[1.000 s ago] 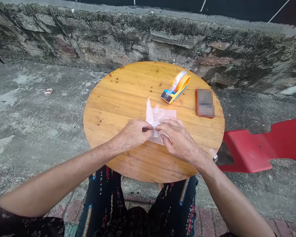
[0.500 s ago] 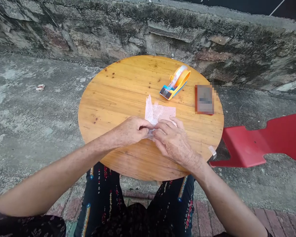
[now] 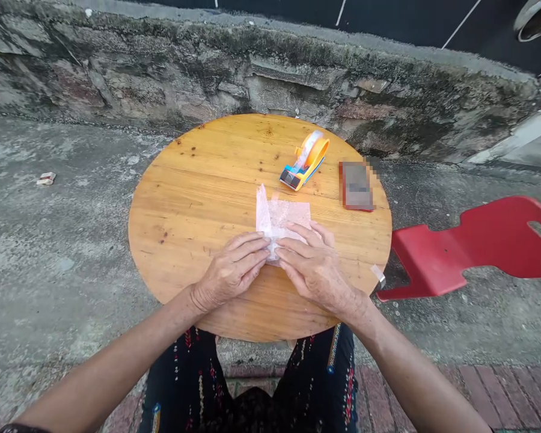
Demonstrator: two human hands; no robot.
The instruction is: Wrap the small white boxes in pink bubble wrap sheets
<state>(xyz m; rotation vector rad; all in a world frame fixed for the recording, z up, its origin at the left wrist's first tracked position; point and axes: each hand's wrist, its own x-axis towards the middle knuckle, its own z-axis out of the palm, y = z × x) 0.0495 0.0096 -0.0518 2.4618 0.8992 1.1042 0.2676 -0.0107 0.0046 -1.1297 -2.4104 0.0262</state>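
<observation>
A sheet of pinkish, see-through bubble wrap (image 3: 291, 211) lies on the round wooden table, its left side folded up into a narrow upright flap. My left hand (image 3: 234, 264) rests at its lower left corner, fingers stretched out and fingertips pressing on the wrap; the thumb is mostly hidden. From the right, my right hand (image 3: 313, 264) lies over the wrap with fingers spread, the fingertips almost meeting those of the left. Whether anything is inside the fold I cannot tell. Beyond the wrap stands an orange and blue tape dispenser (image 3: 307, 161) with a roll of clear tape.
A red-edged flat object (image 3: 356, 186), blurred out, lies at the right of the wooden table (image 3: 193, 198). A strip of tape (image 3: 379, 275) hangs from the table's right edge. Beside it is a red chair (image 3: 437, 258). A stone wall (image 3: 198, 78) runs behind.
My left hand has gone from pinching the wrap's near edge to lying with fingers extended on its corner. The right hand stays on the wrap. The view has shifted slightly to the right.
</observation>
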